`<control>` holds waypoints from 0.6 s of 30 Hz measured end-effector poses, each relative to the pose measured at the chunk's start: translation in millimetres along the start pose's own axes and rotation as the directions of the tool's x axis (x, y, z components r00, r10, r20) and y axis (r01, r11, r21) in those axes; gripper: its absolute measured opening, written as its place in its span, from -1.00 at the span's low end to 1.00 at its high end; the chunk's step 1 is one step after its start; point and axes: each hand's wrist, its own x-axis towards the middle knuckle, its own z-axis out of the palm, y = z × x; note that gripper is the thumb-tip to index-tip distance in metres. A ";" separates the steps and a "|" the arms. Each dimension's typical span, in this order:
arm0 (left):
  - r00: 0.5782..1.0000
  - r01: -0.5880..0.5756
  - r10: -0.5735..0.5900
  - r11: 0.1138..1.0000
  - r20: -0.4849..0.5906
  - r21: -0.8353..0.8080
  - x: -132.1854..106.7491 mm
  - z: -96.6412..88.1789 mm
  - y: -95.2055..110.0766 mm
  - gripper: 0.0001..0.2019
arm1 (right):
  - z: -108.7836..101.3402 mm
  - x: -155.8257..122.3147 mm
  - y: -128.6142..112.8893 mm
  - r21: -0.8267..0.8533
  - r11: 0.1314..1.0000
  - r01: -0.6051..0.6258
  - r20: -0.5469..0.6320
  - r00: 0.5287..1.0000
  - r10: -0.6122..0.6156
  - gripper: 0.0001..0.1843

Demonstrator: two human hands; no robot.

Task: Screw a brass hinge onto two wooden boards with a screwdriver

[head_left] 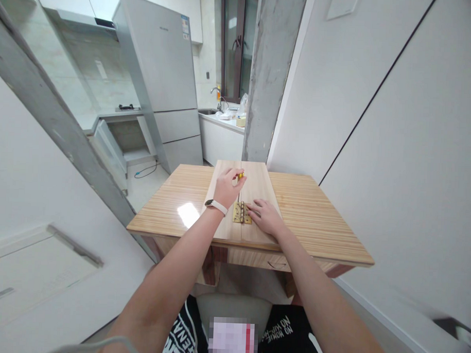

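Note:
Two pale wooden boards (258, 182) lie side by side on a striped wooden table (315, 215). A brass hinge (242, 214) sits across their seam near the front. My left hand (227, 186), with a white band on the wrist, is closed around a screwdriver with a yellow handle (240, 175), held upright above the hinge. My right hand (265, 214) lies flat with fingers spread, pressing on the right leaf of the hinge and the board.
A grey concrete pillar (272, 75) stands just behind the table. A white wall (395, 125) runs along the right. A grey fridge (165, 76) and a kitchen counter with a sink (222, 119) are further back on the left.

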 end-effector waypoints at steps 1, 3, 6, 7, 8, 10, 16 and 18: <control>1.000 0.002 -0.002 1.000 -0.012 -0.002 0.3 0.2 0.4 -0.82 | -0.2 0.0 -0.3 0.002 1.000 0.000 0.000 1.000 0.000 -0.52; 1.000 0.009 -0.010 1.000 -0.028 -0.014 0.9 0.6 1.3 -0.84 | -0.4 -0.1 -0.7 0.003 1.000 0.000 -0.002 1.000 0.000 -0.52; 0.999 0.017 -0.018 0.999 -0.029 -0.031 1.1 1.3 1.8 -0.85 | -0.3 -0.3 -0.9 0.001 1.000 0.000 -0.006 1.000 0.000 -0.52; 1.000 0.016 -0.017 0.999 -0.025 -0.034 0.9 1.4 1.7 -0.84 | -0.2 -0.2 -0.8 0.000 1.000 0.000 -0.008 1.000 0.000 -0.52; 1.000 0.013 -0.014 0.999 -0.022 -0.035 0.6 1.5 1.5 -0.83 | -0.1 -0.1 -0.8 0.001 1.000 0.000 -0.009 1.000 0.000 -0.52; 1.000 0.005 -0.006 0.999 -0.016 -0.033 -0.2 1.4 1.0 -0.80 | 0.2 0.2 -0.6 0.003 1.000 0.002 -0.005 1.000 -0.002 -0.53; 1.000 -0.004 0.004 1.000 -0.010 0.002 -0.3 0.1 0.9 -0.81 | 0.0 0.3 -0.6 -0.001 1.000 0.003 -0.005 1.000 -0.003 -0.53; 1.000 -0.004 0.004 1.000 -0.025 0.004 0.3 0.0 1.5 -0.82 | -0.1 0.0 -0.8 0.000 1.000 0.001 -0.006 1.000 -0.001 -0.53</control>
